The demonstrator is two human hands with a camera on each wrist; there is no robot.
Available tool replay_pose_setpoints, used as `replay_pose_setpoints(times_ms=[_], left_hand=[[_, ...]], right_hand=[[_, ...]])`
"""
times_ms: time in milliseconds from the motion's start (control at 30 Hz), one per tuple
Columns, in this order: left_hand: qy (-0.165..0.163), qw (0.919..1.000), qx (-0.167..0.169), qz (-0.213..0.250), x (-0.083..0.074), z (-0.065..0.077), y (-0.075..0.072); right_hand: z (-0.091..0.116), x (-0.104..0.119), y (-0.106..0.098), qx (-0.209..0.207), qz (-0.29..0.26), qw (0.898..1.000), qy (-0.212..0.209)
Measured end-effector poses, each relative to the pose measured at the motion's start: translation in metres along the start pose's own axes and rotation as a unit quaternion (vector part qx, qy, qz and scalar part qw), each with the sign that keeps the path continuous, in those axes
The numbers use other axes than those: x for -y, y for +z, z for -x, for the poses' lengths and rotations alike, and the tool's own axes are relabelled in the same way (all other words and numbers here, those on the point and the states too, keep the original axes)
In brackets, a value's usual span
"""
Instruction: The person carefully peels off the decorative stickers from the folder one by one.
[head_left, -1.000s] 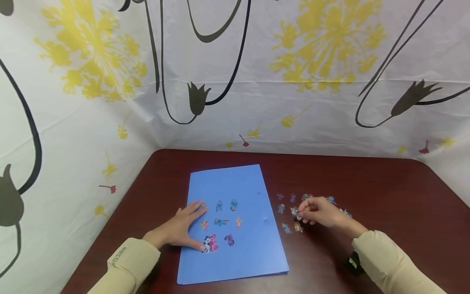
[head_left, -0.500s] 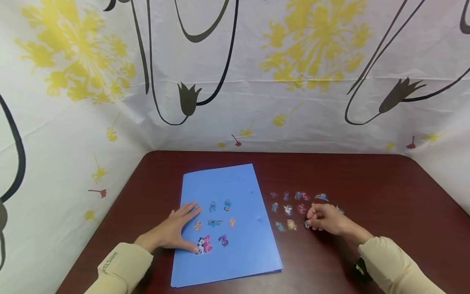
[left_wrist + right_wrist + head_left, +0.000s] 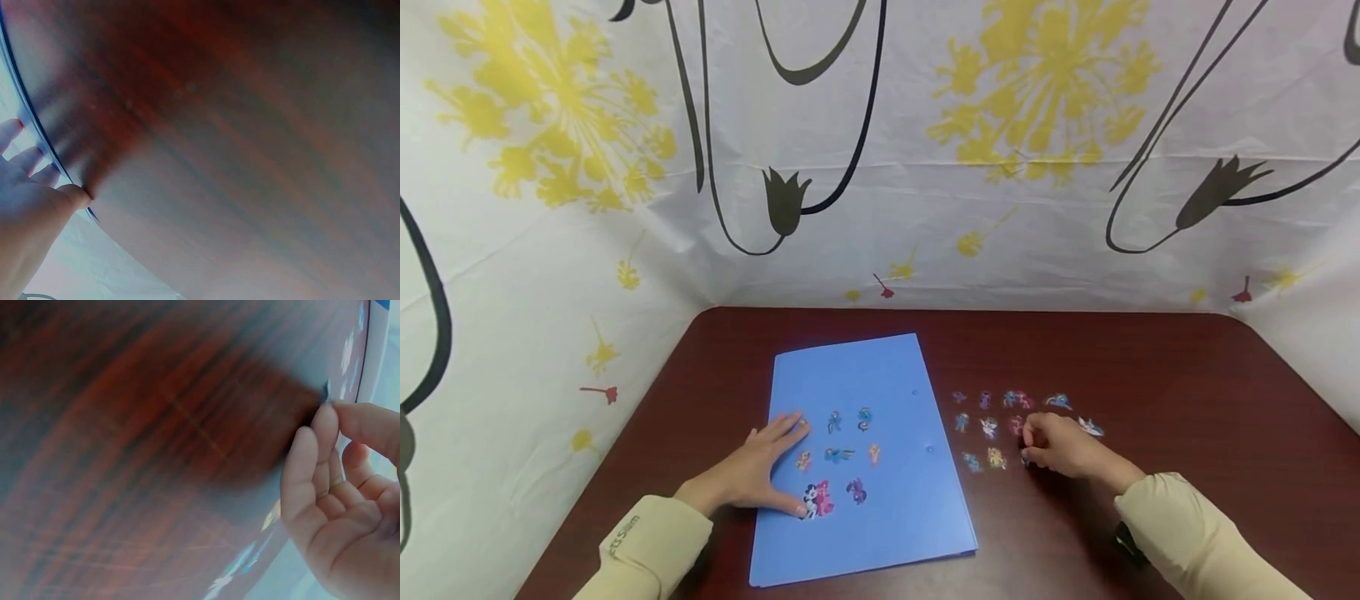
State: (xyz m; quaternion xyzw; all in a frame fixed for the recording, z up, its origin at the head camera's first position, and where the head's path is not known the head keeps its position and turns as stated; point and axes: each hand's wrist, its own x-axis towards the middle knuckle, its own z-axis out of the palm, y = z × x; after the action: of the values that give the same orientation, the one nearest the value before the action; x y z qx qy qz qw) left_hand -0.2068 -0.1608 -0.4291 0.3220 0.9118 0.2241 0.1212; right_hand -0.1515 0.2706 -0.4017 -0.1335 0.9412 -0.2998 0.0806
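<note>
My left hand [image 3: 748, 467] rests with spread fingers on the left side of a blue folder [image 3: 865, 542]. Several small pony stickers lie on the folder, among them a white-and-pink pair [image 3: 820, 498] by the thumb and a purple one [image 3: 856, 490]. To the right of the folder my right hand [image 3: 1063, 446] pinches a small sticker [image 3: 1026, 460] at the table surface, most of it hidden by the fingertips. In the right wrist view only a dark bit [image 3: 326, 390] of it shows at the fingertips. Beside it lies a yellow pony sticker [image 3: 996, 458].
Loose stickers lie in rough rows on the dark red-brown table [image 3: 1187, 400], such as a white pony [image 3: 988, 427], a blue one [image 3: 1058, 402] and a white-blue one [image 3: 1090, 427]. A patterned cloth [image 3: 865, 183] hangs behind the table.
My right hand has moved from beside the white pony sticker to the near row, past the yellow one, bringing a small sticker down there. The left hand stays on the folder; the head view shifted slightly.
</note>
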Motion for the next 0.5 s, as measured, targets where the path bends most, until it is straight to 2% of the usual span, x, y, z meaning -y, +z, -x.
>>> replay_pose_setpoints(times_ms=[167,400,500], left_hand=[[0.0,1.0,-0.001,-0.002,-0.0002,0.0001,-0.0006],[0.004,1.0,-0.002,0.0,-0.0014,0.0008,-0.0018],[0.005,1.0,0.001,0.003,-0.0022,0.0016,-0.002]], right_hand=[[-0.0044,0.0045,0.0018,-0.015,0.049,0.999,0.01],[-0.0021,0.0005,0.0032,-0.017,0.032,0.999,0.03],[0.0014,-0.0031,0.0039,-0.026,0.025,0.999,0.017]])
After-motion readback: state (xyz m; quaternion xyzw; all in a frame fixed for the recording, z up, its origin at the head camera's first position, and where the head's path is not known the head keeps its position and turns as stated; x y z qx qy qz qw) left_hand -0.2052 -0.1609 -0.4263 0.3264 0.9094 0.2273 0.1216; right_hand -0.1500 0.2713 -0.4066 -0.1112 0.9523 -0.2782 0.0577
